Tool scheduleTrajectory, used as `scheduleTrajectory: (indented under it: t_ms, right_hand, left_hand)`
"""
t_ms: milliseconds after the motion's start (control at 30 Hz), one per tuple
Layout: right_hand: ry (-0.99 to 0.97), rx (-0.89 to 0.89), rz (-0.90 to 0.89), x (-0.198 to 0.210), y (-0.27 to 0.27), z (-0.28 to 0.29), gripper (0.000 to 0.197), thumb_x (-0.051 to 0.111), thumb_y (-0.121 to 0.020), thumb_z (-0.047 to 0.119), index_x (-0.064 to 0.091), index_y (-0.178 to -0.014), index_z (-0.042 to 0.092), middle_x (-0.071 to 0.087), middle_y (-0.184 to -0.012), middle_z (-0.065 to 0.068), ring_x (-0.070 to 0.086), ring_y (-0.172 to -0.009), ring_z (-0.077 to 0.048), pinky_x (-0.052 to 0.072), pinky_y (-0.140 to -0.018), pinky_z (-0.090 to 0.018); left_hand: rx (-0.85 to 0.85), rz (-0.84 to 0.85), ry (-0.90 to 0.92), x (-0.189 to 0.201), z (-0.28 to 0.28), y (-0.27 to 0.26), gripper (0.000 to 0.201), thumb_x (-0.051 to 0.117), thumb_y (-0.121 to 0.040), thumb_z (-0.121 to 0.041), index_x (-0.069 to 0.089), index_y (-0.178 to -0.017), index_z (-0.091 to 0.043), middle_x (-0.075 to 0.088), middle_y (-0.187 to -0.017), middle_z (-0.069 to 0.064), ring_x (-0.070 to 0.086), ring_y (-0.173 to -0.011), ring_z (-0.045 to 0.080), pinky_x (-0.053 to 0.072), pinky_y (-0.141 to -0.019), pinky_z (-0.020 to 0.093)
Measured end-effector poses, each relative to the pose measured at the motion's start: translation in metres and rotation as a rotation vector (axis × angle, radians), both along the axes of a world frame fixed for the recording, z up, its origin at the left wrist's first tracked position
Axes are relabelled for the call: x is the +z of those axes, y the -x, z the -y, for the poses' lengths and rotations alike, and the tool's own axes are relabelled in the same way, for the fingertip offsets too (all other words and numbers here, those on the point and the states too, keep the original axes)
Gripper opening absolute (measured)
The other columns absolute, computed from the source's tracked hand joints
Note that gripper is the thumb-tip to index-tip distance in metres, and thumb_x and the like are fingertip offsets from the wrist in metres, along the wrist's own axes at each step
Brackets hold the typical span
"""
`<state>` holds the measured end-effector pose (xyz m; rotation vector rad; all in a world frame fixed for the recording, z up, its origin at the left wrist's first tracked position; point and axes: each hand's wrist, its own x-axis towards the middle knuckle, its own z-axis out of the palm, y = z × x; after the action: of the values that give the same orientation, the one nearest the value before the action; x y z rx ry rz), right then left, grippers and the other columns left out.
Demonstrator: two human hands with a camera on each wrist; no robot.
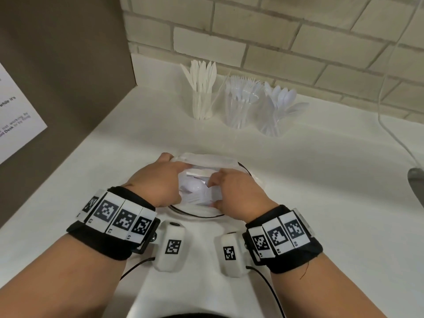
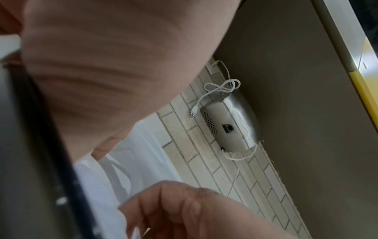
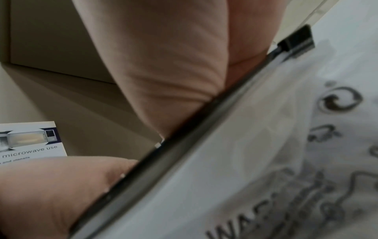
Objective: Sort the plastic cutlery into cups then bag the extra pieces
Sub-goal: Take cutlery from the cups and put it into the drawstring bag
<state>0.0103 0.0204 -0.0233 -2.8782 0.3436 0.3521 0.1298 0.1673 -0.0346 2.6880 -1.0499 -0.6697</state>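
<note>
A clear zip bag (image 1: 202, 191) with white plastic cutlery inside lies over a black-rimmed plate (image 1: 197, 216) on the white counter. My left hand (image 1: 174, 167) grips the bag's top left edge. My right hand (image 1: 215, 180) pinches the bag on its right side, along the dark zip strip (image 3: 204, 122) near the black slider (image 3: 296, 40). Printed markings show on the bag (image 3: 266, 161). At the back stand three clear cups: knives (image 1: 203, 104), forks (image 1: 238, 109), spoons (image 1: 273, 115). The fingertips are mostly hidden by the bag.
A brown cabinet side with a paper sign (image 1: 13, 111) borders the counter on the left. A brick wall runs behind the cups. A white cord (image 1: 390, 134) hangs down to a grey object (image 1: 416, 180) at the right edge. A metal appliance (image 2: 231, 126) is mounted on the wall.
</note>
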Motion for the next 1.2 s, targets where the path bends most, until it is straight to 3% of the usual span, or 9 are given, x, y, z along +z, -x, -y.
scheduleTrajectory:
  t_ms: [133,267,400,567,767,900,967,1067,1200]
  right_hand:
    - [-0.001,-0.009,-0.022,-0.002,0.0,-0.003,0.066,0.067,-0.082,0.033,0.035,-0.138,0.024,0.058,-0.125,0.001,0.054,-0.117,-0.022,0.038,-0.102,-0.036]
    - [-0.005,-0.027,0.011,-0.003,-0.001,-0.004,0.046,0.063,-0.084,0.04,0.047,-0.126,0.031,0.056,-0.119,0.004,0.053,-0.114,-0.021,0.036,-0.1,-0.038]
    - [-0.053,-0.055,0.052,-0.005,0.0,-0.006,0.037,0.068,-0.081,0.036,0.055,-0.115,0.032,0.053,-0.117,0.01,0.051,-0.113,-0.016,0.034,-0.099,-0.037]
    - [-0.065,-0.093,0.067,-0.008,-0.001,-0.005,0.049,0.07,-0.079,0.037,0.049,-0.122,0.027,0.06,-0.119,0.007,0.054,-0.114,-0.018,0.036,-0.099,-0.036]
    - [-0.007,-0.031,0.029,-0.003,-0.001,-0.004,0.034,0.065,-0.081,0.035,0.06,-0.114,0.032,0.056,-0.113,0.007,0.055,-0.11,-0.018,0.04,-0.096,-0.034]
    - [0.034,-0.01,-0.036,-0.003,-0.001,-0.008,0.052,0.066,-0.08,0.045,0.05,-0.129,0.035,0.052,-0.121,0.006,0.05,-0.118,-0.018,0.035,-0.102,-0.037]
    - [0.046,0.0,-0.037,-0.005,-0.002,-0.01,0.055,0.066,-0.08,0.042,0.047,-0.13,0.034,0.048,-0.123,0.006,0.046,-0.121,-0.02,0.032,-0.103,-0.04]
    - [0.062,-0.012,-0.037,-0.007,-0.005,-0.012,0.048,0.064,-0.082,0.04,0.049,-0.127,0.033,0.049,-0.121,0.006,0.048,-0.119,-0.021,0.032,-0.099,-0.042]
    - [0.058,-0.04,-0.023,-0.008,-0.01,-0.01,0.047,0.064,-0.081,0.046,0.046,-0.12,0.029,0.056,-0.113,0.005,0.054,-0.11,-0.023,0.034,-0.093,-0.041]
  left_hand:
    - [-0.049,-0.008,0.066,-0.004,-0.002,-0.003,0.083,0.071,-0.07,-0.025,0.033,-0.14,-0.045,0.038,-0.129,-0.005,0.054,-0.109,0.018,0.048,-0.088,0.028]
    - [-0.082,-0.021,0.143,-0.009,-0.005,-0.006,0.076,0.07,-0.068,-0.036,0.035,-0.133,-0.055,0.045,-0.125,-0.011,0.05,-0.116,0.014,0.045,-0.088,0.024]
    - [-0.07,-0.017,0.176,-0.008,-0.005,-0.006,0.074,0.072,-0.07,-0.036,0.037,-0.133,-0.052,0.046,-0.124,-0.011,0.051,-0.114,0.013,0.046,-0.089,0.025]
    - [-0.073,-0.002,0.16,0.0,-0.006,-0.006,0.069,0.07,-0.073,-0.033,0.041,-0.135,-0.043,0.043,-0.122,-0.005,0.055,-0.109,0.018,0.047,-0.09,0.03]
    - [-0.085,0.009,0.114,-0.002,-0.002,-0.005,0.077,0.07,-0.068,-0.03,0.037,-0.135,-0.045,0.049,-0.12,-0.005,0.052,-0.112,0.018,0.046,-0.083,0.025]
    - [-0.078,-0.03,0.093,-0.002,-0.004,-0.002,0.079,0.073,-0.065,-0.031,0.036,-0.135,-0.041,0.045,-0.121,-0.005,0.053,-0.112,0.018,0.05,-0.088,0.03]
    - [-0.097,-0.05,0.086,0.0,-0.005,-0.001,0.083,0.073,-0.062,-0.033,0.035,-0.135,-0.043,0.044,-0.122,-0.007,0.053,-0.112,0.018,0.051,-0.088,0.032]
    - [-0.092,-0.094,0.149,0.006,-0.007,0.0,0.081,0.073,-0.066,-0.022,0.036,-0.136,-0.041,0.043,-0.121,-0.005,0.052,-0.111,0.016,0.044,-0.087,0.023]
    - [-0.059,-0.115,0.256,0.01,-0.009,0.002,0.081,0.067,-0.07,-0.01,0.037,-0.14,-0.038,0.046,-0.113,-0.002,0.052,-0.108,0.017,0.039,-0.083,0.019]
